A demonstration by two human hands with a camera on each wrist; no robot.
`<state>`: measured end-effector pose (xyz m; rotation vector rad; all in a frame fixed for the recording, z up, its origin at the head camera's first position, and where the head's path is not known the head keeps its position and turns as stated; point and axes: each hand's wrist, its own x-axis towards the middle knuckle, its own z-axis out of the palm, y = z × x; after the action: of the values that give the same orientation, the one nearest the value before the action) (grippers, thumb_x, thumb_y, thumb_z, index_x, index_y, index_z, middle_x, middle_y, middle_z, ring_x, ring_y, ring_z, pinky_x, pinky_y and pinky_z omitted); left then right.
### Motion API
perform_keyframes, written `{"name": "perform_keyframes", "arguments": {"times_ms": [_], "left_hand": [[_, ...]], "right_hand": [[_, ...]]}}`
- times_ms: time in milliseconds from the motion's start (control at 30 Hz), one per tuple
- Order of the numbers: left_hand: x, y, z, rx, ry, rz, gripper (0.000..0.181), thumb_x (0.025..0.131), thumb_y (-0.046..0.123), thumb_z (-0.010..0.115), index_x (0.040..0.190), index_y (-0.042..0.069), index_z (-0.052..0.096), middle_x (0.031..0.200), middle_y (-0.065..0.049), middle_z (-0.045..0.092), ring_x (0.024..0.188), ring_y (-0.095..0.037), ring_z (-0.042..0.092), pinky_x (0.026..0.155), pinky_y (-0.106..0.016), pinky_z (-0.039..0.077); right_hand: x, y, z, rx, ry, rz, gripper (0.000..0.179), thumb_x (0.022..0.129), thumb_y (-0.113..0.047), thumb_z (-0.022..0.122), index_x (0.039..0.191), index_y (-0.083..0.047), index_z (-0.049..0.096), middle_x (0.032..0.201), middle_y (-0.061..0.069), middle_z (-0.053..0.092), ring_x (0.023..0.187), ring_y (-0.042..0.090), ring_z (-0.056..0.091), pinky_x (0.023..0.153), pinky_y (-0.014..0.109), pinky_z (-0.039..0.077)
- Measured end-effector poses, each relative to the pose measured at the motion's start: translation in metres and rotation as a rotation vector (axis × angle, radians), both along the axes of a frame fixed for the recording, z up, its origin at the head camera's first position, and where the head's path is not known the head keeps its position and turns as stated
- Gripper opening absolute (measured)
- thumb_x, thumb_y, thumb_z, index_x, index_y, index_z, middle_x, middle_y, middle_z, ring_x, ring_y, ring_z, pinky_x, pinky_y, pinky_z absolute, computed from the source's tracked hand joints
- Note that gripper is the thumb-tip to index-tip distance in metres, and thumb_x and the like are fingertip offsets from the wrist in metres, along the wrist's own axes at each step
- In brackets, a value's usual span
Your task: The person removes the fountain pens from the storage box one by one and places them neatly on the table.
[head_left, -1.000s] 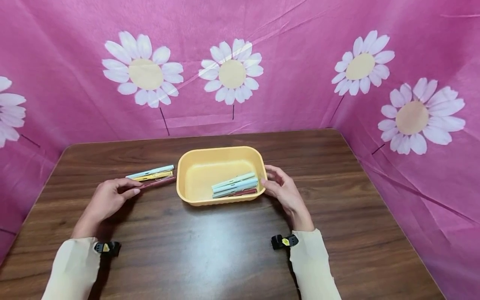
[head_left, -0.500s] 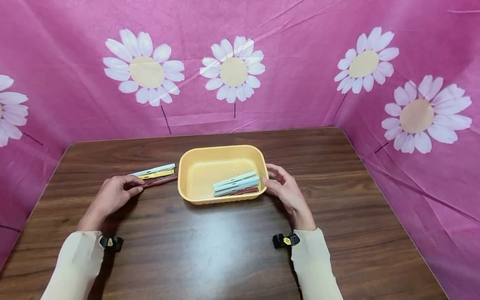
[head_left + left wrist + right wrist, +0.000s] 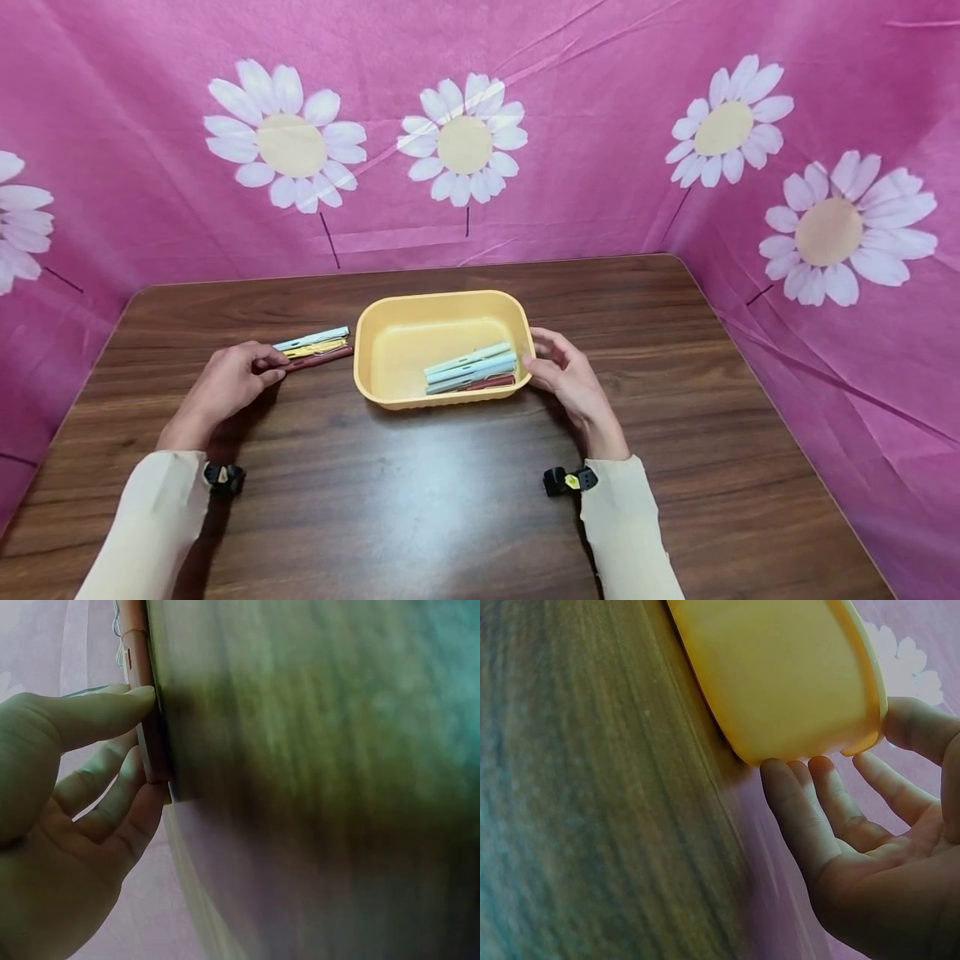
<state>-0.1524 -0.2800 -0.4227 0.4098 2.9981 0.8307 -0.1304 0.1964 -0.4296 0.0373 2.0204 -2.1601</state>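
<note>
At the left of the yellow plastic box [image 3: 390, 400], my left hand [image 3: 225, 385] grips the near ends of a bunch of three pens: a light blue pen [image 3: 311, 340], a yellow one [image 3: 318, 347] and a dark red one [image 3: 322, 358]. In the left wrist view the thumb presses on the red pen [image 3: 139, 660], with the other fingers behind the bunch. My right hand [image 3: 573, 383] holds the box's right end, thumb over the rim and fingers against the outside wall [image 3: 795, 697]. Several pens [image 3: 471, 367], light green, light blue and dark red, lie inside the box at its right.
The brown wooden table [image 3: 450, 517] carries the box near its back edge. A pink cloth [image 3: 570, 167] with large white flowers hangs behind the table and at both sides. Black straps with small cameras [image 3: 223, 477] sit at both wrists.
My left hand has slid slightly right and forward, its fingers reaching from the red pen across the other two, which now lie closer together. My right hand and the box have stayed put.
</note>
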Motion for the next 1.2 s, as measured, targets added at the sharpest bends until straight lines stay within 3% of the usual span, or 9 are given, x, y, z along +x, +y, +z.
{"name": "perform_keyframes", "arguments": {"times_ms": [467,867,1067,1200], "left_hand": [[0.004,0.001,0.007,0.011,0.02,0.025,0.006,0.093,0.007,0.073,0.096,0.009,0.077,0.098,-0.011,0.071,0.09,-0.032,0.065,0.078,-0.05,0.048],[0.008,0.01,0.003,0.08,0.102,0.081,0.007,0.093,0.014,0.075,0.098,0.009,0.077,0.094,-0.009,0.071,0.076,-0.021,0.057,0.068,-0.036,0.043],[0.011,0.027,0.012,0.17,0.153,0.093,0.015,0.091,0.013,0.077,0.103,0.005,0.076,0.094,-0.011,0.072,0.075,-0.015,0.056,0.065,-0.025,0.042],[0.012,0.043,0.02,0.277,0.126,0.089,0.019,0.091,0.01,0.076,0.107,0.001,0.074,0.098,-0.016,0.072,0.077,-0.01,0.059,0.066,-0.016,0.044]], "right_hand": [[0.0,-0.001,-0.001,0.003,-0.003,-0.008,0.052,0.097,-0.001,0.064,0.147,0.001,0.046,0.134,0.03,0.052,0.104,0.021,0.065,0.087,0.034,0.057],[0.0,-0.001,0.0,-0.014,-0.011,-0.003,0.052,0.098,0.001,0.062,0.147,0.001,0.045,0.135,0.031,0.05,0.104,0.021,0.065,0.088,0.034,0.056],[0.001,-0.001,0.0,-0.017,-0.009,-0.004,0.052,0.098,0.001,0.062,0.147,0.001,0.045,0.136,0.031,0.05,0.107,0.024,0.064,0.088,0.035,0.057],[0.001,-0.001,0.001,-0.015,-0.007,-0.008,0.052,0.098,0.001,0.063,0.147,0.0,0.046,0.136,0.03,0.051,0.106,0.024,0.065,0.087,0.035,0.057]]}}
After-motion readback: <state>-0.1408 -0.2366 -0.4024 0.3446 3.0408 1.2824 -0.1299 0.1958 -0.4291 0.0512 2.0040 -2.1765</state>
